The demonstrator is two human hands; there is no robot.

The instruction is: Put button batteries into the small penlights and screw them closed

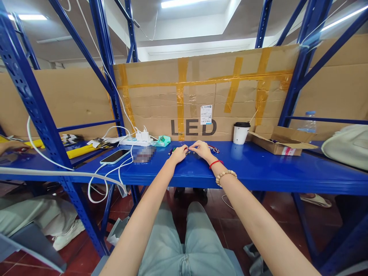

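Far left, somebody else's hand [11, 146] is just in frame at the edge of my blue bench [258, 165], then there's a long yellow thing [83, 151] lying past the blue upright [51, 103]. Next is my phone [115, 156], flat on the bench with loopy white cables [119, 167] around it, plus a white power strip [135, 141] with chargers plugged in and a crinkly green packet [163, 141] just right of that.

Middle is where my hands are. My left hand [178, 154] is resting low on the bench, fingers curled most of the way in. Can't tell if it's got hold of anything, it's too small from up here. My right hand [202, 150] is just beside it, fingers bent and tips drawn in close to the left one. Can't tell what it's gripping either, if anything. The small bits [213, 149] I'm on are on the bench around both hands, partly covered, with some dark and reddish ones poking out right of my right hand.

Further right: white cup [240, 134] with a black lid, standing upright, then an open cardboard box [280, 142] and a pale bag [346, 145].
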